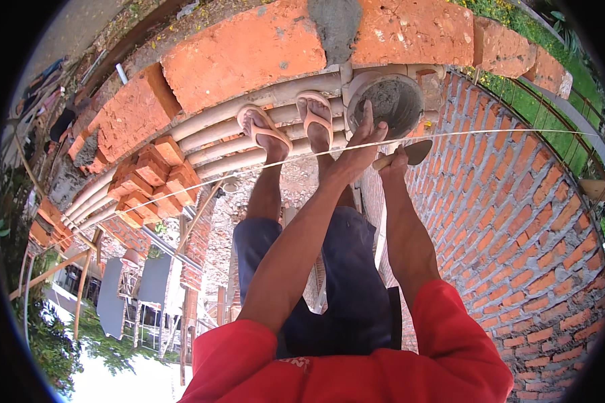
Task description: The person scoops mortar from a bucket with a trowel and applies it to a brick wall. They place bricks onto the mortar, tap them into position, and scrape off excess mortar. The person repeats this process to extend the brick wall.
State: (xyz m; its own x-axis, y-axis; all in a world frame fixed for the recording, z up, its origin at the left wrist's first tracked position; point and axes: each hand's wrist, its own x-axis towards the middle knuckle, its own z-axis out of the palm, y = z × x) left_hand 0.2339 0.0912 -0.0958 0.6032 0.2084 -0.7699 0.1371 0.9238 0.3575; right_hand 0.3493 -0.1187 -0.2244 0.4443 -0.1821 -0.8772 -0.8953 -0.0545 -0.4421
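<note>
My left hand (365,140) is in front of a round bucket (393,102) with grey mortar inside, its fingers extended and apart at the near rim, beside a thin taut string (243,174) that crosses the view. Just to the right, my right hand (394,161) grips the wooden handle of a trowel (418,152), whose blade points rightward below the bucket. Above the bucket runs a row of orange bricks (407,37) with a grey mortar joint (336,30).
My sandalled feet (265,131) stand on bamboo poles (208,138), high above rubble. Loose bricks (154,181) are stacked on the poles at left. A tall brick wall (504,242) drops away at right. Scaffolding (148,309) stands lower left.
</note>
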